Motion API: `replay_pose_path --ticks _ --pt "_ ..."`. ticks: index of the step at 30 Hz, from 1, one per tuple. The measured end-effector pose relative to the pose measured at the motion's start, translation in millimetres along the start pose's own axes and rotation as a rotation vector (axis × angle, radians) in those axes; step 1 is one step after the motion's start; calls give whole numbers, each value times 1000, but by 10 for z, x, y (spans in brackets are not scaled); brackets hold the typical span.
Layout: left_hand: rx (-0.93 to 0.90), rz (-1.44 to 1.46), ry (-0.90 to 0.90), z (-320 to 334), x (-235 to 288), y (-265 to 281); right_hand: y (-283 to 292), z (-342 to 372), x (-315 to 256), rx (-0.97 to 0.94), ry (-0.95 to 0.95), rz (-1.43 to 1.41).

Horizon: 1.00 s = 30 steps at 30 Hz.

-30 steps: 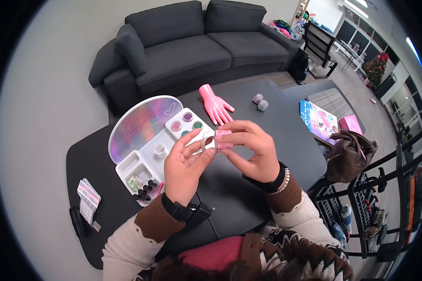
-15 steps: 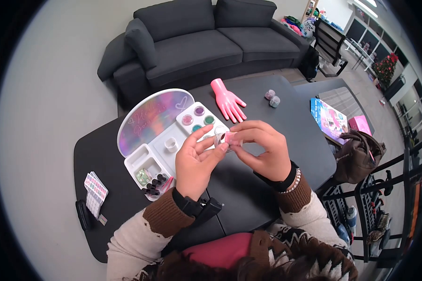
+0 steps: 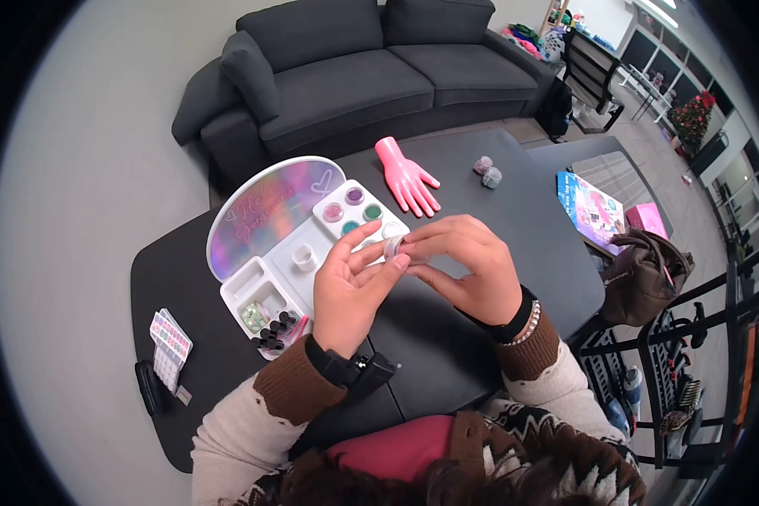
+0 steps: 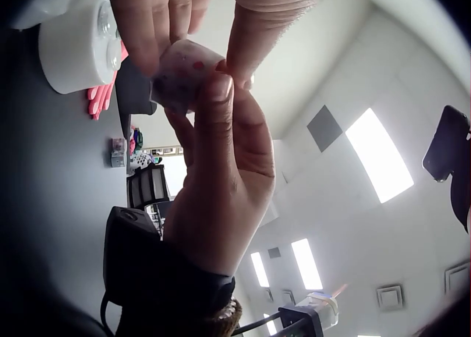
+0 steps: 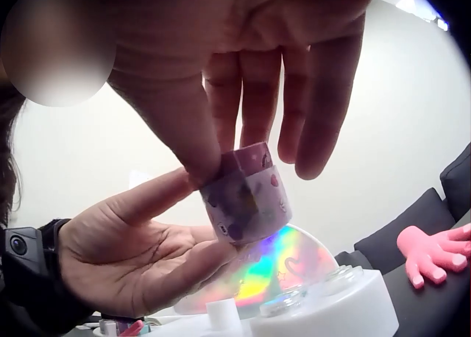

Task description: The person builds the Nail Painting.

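Observation:
In front of the chest, my left hand [image 3: 350, 291] holds a small printed cylinder [image 5: 250, 204] with see-through walls and tiny coloured motifs. My right hand [image 3: 472, 266] comes in from above and pinches a pink printed strip [image 5: 246, 159] that stands up from the cylinder's top. Both thumbs meet close at its rim. Just beyond the hands is a white nail-art stand [image 3: 282, 253] with an iridescent panel [image 3: 270, 211] and several glitter pots [image 3: 355, 196]. A pink model hand [image 3: 409, 181] lies behind it.
Two small jars [image 3: 489, 175] stand far right on the black table. Black-capped bottles [image 3: 274, 333] sit at the stand's near end. Printed sheets [image 3: 170, 346] and a black case [image 3: 149, 388] lie left. A boxed kit [image 3: 594, 207] and brown bag [image 3: 645, 282] are at right.
The pink strip, first apart beside the cylinder's opening, has moved left and into it, so less of it shows. The head view has shifted slightly; the left hand keeps its hold.

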<state>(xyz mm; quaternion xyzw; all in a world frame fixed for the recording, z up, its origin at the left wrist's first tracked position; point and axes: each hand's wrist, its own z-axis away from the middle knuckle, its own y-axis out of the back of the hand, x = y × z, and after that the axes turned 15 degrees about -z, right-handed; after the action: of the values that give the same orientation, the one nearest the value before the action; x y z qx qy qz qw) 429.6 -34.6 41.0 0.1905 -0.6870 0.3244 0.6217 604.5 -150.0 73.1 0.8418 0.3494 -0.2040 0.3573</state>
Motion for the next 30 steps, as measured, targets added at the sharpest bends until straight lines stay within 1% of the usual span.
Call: replay_pose_path --ticks 3,5,7,8,9,10,11,13,14,15,16,19,20,21,23,25,27,29,30 --pt "-20 27 -2 14 4 -14 26 -8 8 -49 17 -46" --pt "-19 11 6 6 -9 -3 105 -85 16 7 14 -148" --pt "-19 -3 16 13 -8 -5 344 -148 305 121 -24 -79" --pt "-19 -18 19 13 -2 -7 454 -220 387 222 -178 -43" --pt "-19 -35 22 16 5 -7 572 -268 554 273 -223 57" --pt "-21 -34 19 19 10 -9 724 -259 798 281 -307 139" --pt "-24 -60 12 21 16 -13 861 -248 1047 272 -425 326" --pt "-29 -84 -1 30 22 -22 1058 -159 1547 199 -626 538" --pt "-34 -80 6 33 22 -25 1053 -111 1673 202 -621 543" --pt "-38 -76 13 28 22 -26 1049 -88 1782 199 -674 537" --pt "-35 -73 8 19 12 -26 1053 -96 1835 195 -727 529" --pt "-36 -76 -9 20 -18 14 1070 -54 1960 221 -773 474" --pt "-55 -89 -8 16 -22 32 1016 -63 1810 255 -725 503" --pt "-74 -103 -6 13 -27 52 987 -81 1651 250 -728 495" --pt "-72 -113 -14 -1 -20 70 886 -216 1172 195 -657 342" --pt "-74 -117 -20 -1 -36 74 668 -235 857 171 -495 -120" --pt "-70 -132 -33 -17 -50 82 391 -209 456 158 -381 -563" --pt "-41 -133 -17 -6 -18 60 180 -140 145 114 -294 -462" --pt "-17 -131 -1 10 5 54 135 -145 -35 65 -266 -341"
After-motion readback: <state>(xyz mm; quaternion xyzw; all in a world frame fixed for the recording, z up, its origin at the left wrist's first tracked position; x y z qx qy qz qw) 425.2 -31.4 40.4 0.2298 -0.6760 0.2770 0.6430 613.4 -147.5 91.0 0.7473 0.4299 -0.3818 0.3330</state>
